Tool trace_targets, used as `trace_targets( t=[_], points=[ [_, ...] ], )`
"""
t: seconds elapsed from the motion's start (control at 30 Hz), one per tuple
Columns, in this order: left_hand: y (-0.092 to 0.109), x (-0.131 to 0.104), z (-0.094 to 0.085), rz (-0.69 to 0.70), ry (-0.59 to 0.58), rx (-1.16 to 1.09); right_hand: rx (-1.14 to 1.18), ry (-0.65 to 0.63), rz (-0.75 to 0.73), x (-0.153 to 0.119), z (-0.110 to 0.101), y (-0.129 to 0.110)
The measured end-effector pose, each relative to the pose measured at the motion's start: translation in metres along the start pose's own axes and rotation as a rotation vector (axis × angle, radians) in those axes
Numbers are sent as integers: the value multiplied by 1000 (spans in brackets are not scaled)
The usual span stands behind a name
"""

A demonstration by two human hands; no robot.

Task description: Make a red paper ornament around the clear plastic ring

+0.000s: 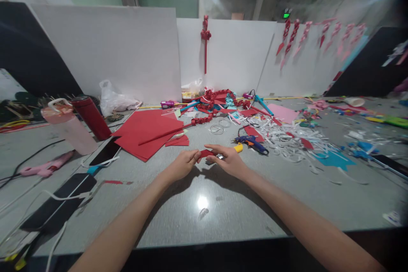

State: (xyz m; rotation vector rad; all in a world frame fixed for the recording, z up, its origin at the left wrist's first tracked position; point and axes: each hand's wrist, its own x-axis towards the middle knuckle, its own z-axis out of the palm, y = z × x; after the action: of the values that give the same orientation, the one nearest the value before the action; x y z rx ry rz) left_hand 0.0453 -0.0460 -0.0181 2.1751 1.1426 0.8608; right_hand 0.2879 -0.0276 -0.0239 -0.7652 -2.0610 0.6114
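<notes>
A small red piece is held between my two hands above the grey table. My left hand pinches its left end. My right hand has thumb and fingers around its right end. Just beyond my right hand are a yellow-handled tool, partly hidden by the fingers, and a blue glue gun. Red sheets lie to the left, with a thin red stick across them, ending in a folded red strip.
On the left stand a pink bottle and a red flask, near phones, cables and a pink glue gun. White paper strips are heaped at right. Red ornaments hang on the white board behind.
</notes>
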Motion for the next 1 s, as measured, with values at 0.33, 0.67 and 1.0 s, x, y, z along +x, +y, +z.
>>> trace_targets(
  t=[0.33, 0.67, 1.0],
  points=[
    [-4, 0, 1, -2, -50, -85, 50, 12, -11, 2, -3, -2],
    [5, 0, 7, -21, 12, -144, 116, 50, 116, -1, 6, -7],
    [15, 3, 15, -190, -112, -804, 202, 221, -38, 1, 4, -5]
  ],
)
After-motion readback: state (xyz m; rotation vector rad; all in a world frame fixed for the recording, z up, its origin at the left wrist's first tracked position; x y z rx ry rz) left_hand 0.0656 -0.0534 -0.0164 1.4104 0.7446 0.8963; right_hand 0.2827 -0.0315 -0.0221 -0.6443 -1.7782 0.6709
